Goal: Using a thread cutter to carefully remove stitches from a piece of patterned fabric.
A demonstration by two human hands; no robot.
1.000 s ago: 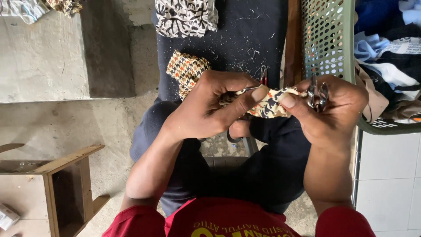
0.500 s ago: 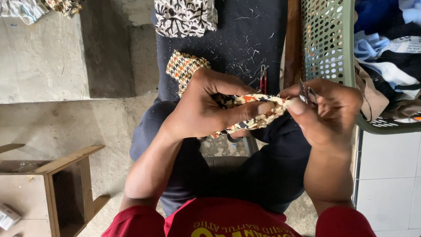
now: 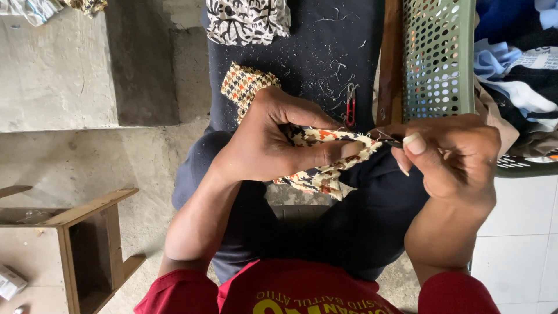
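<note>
Head view. The left hand (image 3: 273, 139) is closed around a patterned piece of cloth (image 3: 325, 160), thumb pressed along its top edge; the cloth is cream, orange and black and hangs over the person's lap. The right hand (image 3: 447, 154) pinches a small dark tool (image 3: 390, 139) between thumb and fingers, its tip touching the frayed end of the cloth; what kind of tool cannot be told. Just beyond the hands, a dark mat (image 3: 325, 52) carries loose thread bits, 1 red thread snip (image 3: 350, 104), a second folded checked cloth (image 3: 244, 84) and a black-and-white printed cloth (image 3: 247, 20). A green perforated basket (image 3: 436, 58) with clothes stands at right. A wooden stool (image 3: 87, 232) stands at lower left.
</note>
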